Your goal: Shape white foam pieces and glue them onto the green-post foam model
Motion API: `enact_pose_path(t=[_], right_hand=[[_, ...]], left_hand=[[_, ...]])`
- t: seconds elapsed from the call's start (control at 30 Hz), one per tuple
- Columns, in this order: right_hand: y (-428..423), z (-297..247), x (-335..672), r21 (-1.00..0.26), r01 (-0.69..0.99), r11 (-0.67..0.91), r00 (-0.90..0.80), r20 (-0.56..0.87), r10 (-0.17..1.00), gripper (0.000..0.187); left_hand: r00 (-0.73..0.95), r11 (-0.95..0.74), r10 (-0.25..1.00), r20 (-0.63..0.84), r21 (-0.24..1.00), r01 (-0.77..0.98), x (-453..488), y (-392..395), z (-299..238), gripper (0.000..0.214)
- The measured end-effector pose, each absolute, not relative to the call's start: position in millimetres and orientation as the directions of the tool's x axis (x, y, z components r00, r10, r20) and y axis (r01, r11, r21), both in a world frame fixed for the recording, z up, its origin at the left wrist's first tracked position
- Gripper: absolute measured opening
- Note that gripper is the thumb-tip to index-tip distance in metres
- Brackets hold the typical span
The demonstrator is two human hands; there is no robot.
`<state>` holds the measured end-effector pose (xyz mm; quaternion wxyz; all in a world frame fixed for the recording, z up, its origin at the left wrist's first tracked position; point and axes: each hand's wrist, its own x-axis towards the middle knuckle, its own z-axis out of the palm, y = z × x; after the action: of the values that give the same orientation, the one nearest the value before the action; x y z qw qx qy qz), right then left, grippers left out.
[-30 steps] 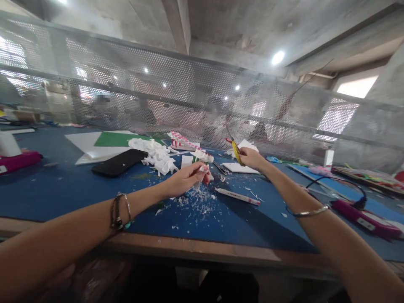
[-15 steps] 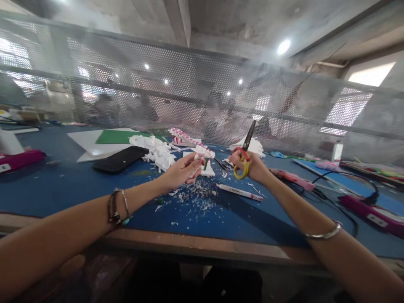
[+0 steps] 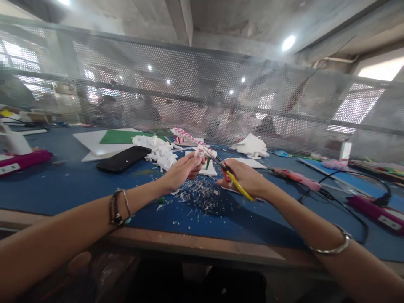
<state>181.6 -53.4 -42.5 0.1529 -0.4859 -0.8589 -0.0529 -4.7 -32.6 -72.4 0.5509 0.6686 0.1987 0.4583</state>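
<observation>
My left hand (image 3: 184,169) is closed on a small crumpled white piece (image 3: 202,150), whose exact kind I cannot make out. In my right hand (image 3: 244,174) is a pair of scissors (image 3: 239,186) with yellow and red handles. Their dark blades point left and reach the white piece; whether they are parted is too small to tell. Behind the hands stands a pink-and-white strip on red legs (image 3: 186,136). A small green post (image 3: 207,163) rises from a white base (image 3: 211,170) just below the held piece. White scraps (image 3: 202,194) litter the table under both hands.
A black phone-like slab (image 3: 123,159) and a heap of white cut pieces (image 3: 158,150) lie to the left. More white pieces (image 3: 251,145) are at the back. On the right are a pink glue gun (image 3: 296,179), its cable and a magenta power strip (image 3: 375,213). Mesh screens the far edge.
My right hand has turned the scissors from pointing upward to pointing left, bringing the blades to the white piece. My left hand keeps its hold in nearly the same place.
</observation>
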Motion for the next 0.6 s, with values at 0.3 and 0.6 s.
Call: enact_pose_path(t=[0.3,0.6], right_hand=[[-60.5,-44.9,175.5,0.003,0.841,0.541,-0.514,0.311,0.799,0.039],[-65.7,-45.5,170.7,0.203,0.881,0.428,-0.473,0.378,0.796,0.045]], left_hand=[[0.576,-0.409,0.701,0.421,0.899,-0.159,-2.6,-32.1,-80.0,0.016],[0.502,-0.673,0.690,0.522,0.717,0.180,-3.2,-35.4,-78.8,0.021]])
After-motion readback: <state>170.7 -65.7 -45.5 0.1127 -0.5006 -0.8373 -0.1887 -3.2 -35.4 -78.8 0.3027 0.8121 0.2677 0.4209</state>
